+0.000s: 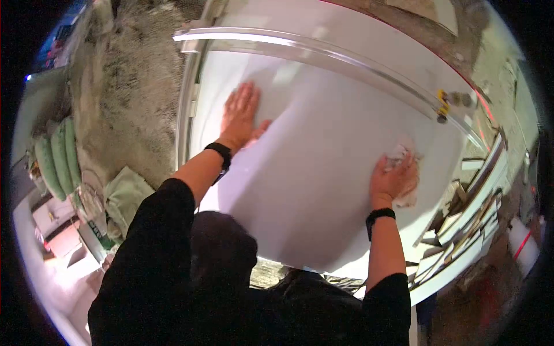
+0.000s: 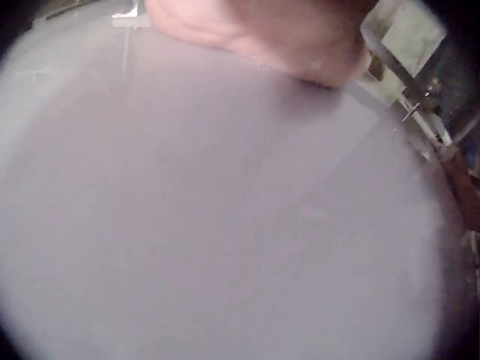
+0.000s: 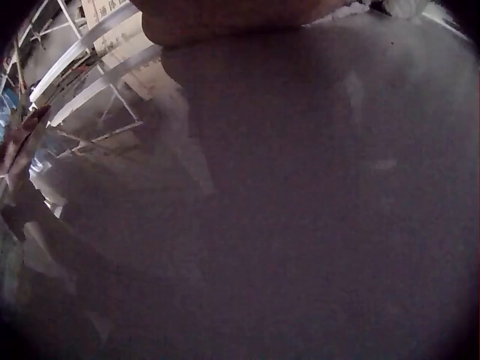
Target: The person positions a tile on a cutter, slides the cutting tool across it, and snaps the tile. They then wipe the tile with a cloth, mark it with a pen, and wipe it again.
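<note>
A large glossy white panel (image 1: 311, 144) lies flat in front of the person. On its left part rests the left hand (image 1: 239, 118), palm down with fingers straight and thumb spread. The heel of the left hand (image 2: 262, 34) shows at the top of the left wrist view. Toward the panel's right side, the right hand (image 1: 395, 179) holds a crumpled whitish-pink cloth (image 1: 407, 200) against the surface, with cloth bunched between thumb and fingers. Only the underside of the right hand (image 3: 232, 19) appears in the right wrist view, its fingers hidden there.
A metal rail (image 1: 311, 46) spans the panel's far part, with a yellow-and-black fitting (image 1: 443, 106) near its right end. Stacked offcut strips (image 1: 461, 236) lie at the right. Green rolls (image 1: 51, 164) and a greenish cloth (image 1: 128, 196) are on the left.
</note>
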Action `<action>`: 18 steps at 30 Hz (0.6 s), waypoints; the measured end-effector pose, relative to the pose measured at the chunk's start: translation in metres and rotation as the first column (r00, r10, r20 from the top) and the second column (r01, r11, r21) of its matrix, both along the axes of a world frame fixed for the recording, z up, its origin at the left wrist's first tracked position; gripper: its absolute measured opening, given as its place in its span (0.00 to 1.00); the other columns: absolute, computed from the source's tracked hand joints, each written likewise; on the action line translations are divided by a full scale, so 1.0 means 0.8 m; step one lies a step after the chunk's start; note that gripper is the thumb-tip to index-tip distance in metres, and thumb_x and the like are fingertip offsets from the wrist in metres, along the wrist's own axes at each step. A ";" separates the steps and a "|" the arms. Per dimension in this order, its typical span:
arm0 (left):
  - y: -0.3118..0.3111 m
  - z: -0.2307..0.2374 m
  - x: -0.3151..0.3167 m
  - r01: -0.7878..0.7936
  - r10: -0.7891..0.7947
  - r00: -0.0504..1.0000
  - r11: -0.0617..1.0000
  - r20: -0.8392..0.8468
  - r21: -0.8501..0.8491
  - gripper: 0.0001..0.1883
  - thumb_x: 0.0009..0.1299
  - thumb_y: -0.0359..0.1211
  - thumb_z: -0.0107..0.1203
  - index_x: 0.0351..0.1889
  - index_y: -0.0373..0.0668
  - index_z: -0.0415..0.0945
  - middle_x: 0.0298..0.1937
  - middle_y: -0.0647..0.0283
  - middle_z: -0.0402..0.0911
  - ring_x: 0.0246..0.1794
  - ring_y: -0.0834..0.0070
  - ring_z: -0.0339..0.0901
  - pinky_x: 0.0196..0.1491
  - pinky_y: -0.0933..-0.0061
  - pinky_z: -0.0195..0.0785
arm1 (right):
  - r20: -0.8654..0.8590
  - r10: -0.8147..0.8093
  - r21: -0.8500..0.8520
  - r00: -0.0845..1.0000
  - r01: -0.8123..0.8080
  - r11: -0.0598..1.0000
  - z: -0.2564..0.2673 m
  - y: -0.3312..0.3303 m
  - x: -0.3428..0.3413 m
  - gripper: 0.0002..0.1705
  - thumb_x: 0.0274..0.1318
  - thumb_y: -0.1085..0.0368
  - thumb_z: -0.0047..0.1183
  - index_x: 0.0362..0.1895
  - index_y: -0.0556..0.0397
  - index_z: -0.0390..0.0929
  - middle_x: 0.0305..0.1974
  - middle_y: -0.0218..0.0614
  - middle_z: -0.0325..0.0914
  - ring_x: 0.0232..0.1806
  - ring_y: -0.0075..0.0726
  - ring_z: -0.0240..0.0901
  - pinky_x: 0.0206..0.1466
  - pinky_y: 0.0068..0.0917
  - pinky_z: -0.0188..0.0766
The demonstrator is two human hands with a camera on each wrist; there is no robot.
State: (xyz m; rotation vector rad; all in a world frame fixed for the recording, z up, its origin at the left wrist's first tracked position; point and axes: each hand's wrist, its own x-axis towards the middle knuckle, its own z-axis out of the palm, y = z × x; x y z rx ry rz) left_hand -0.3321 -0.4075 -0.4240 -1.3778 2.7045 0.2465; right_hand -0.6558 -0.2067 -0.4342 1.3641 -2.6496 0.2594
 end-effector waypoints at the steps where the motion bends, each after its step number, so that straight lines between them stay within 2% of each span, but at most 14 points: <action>1: 0.001 0.000 0.001 -0.017 0.017 1.000 1.000 0.020 -0.001 0.40 0.61 0.54 0.45 0.65 0.40 0.47 0.69 0.54 0.43 0.70 0.61 0.39 0.67 0.59 0.31 | -0.042 -0.008 -0.007 0.999 0.007 1.000 -0.001 0.000 0.001 0.39 0.45 0.44 0.49 0.60 0.47 0.55 0.56 0.50 0.57 0.59 0.56 0.51 0.59 0.54 0.42; 3: -0.002 -0.001 0.004 -0.003 0.004 0.998 1.000 -0.063 0.011 0.41 0.59 0.52 0.47 0.65 0.39 0.49 0.69 0.52 0.45 0.70 0.59 0.39 0.67 0.56 0.33 | -0.080 -0.011 -0.021 0.997 0.010 1.000 0.001 0.000 0.006 0.39 0.45 0.44 0.50 0.59 0.48 0.56 0.56 0.50 0.57 0.59 0.56 0.50 0.60 0.54 0.42; 5: -0.005 0.004 0.008 -0.007 0.007 1.000 1.000 -0.027 0.019 0.41 0.59 0.54 0.46 0.65 0.39 0.50 0.69 0.53 0.44 0.70 0.60 0.39 0.67 0.57 0.33 | -0.049 -0.052 0.085 0.997 0.057 0.995 0.008 -0.003 0.005 0.38 0.45 0.46 0.50 0.58 0.50 0.57 0.56 0.51 0.57 0.58 0.57 0.51 0.59 0.53 0.43; 9: -0.006 0.000 0.003 -0.001 0.003 0.998 1.000 -0.061 0.021 0.41 0.59 0.54 0.47 0.64 0.39 0.50 0.69 0.54 0.44 0.70 0.61 0.39 0.67 0.57 0.32 | -0.073 -0.047 0.038 0.996 0.050 0.998 0.003 0.001 -0.002 0.38 0.45 0.47 0.51 0.59 0.51 0.57 0.57 0.51 0.56 0.58 0.56 0.51 0.59 0.53 0.44; 11: 0.000 0.000 0.001 -0.022 0.024 0.999 0.999 -0.037 0.030 0.41 0.58 0.53 0.47 0.64 0.39 0.50 0.69 0.54 0.44 0.70 0.61 0.38 0.67 0.57 0.32 | 0.032 -0.013 -0.071 0.999 0.015 0.997 0.001 0.001 -0.001 0.38 0.45 0.48 0.50 0.59 0.51 0.57 0.57 0.51 0.56 0.58 0.55 0.51 0.60 0.52 0.44; 12: 0.000 0.000 -0.001 -0.026 0.027 0.999 0.999 -0.021 0.020 0.41 0.58 0.52 0.47 0.64 0.38 0.50 0.69 0.54 0.44 0.70 0.61 0.37 0.67 0.58 0.32 | 0.005 -0.043 -0.074 0.999 0.043 0.996 0.002 0.002 -0.001 0.38 0.45 0.48 0.50 0.59 0.51 0.57 0.57 0.51 0.56 0.58 0.55 0.51 0.60 0.52 0.44; 15: 0.002 0.010 -0.004 0.010 -0.010 0.999 1.000 -0.034 0.013 0.41 0.58 0.51 0.48 0.65 0.38 0.48 0.69 0.51 0.44 0.70 0.58 0.39 0.67 0.57 0.31 | -0.031 -0.063 -0.020 0.998 0.062 0.998 0.015 0.013 -0.003 0.38 0.45 0.50 0.51 0.60 0.51 0.56 0.57 0.50 0.56 0.59 0.57 0.49 0.60 0.53 0.44; 17: 0.003 0.008 -0.006 0.025 -0.025 0.999 1.000 -0.035 0.001 0.41 0.59 0.51 0.47 0.65 0.38 0.48 0.69 0.51 0.44 0.70 0.59 0.39 0.67 0.57 0.31 | 0.050 -0.058 0.102 0.997 0.052 0.993 0.017 0.015 -0.007 0.36 0.47 0.54 0.50 0.60 0.51 0.56 0.57 0.48 0.57 0.58 0.58 0.50 0.61 0.51 0.46; 18: 0.002 0.007 -0.002 0.021 -0.021 1.000 1.000 -0.022 0.000 0.41 0.59 0.50 0.47 0.65 0.37 0.48 0.69 0.51 0.43 0.70 0.59 0.38 0.67 0.57 0.31 | 0.056 -0.065 0.087 0.996 0.060 0.994 0.012 0.021 -0.011 0.36 0.47 0.54 0.50 0.60 0.51 0.56 0.57 0.48 0.57 0.58 0.58 0.50 0.61 0.51 0.46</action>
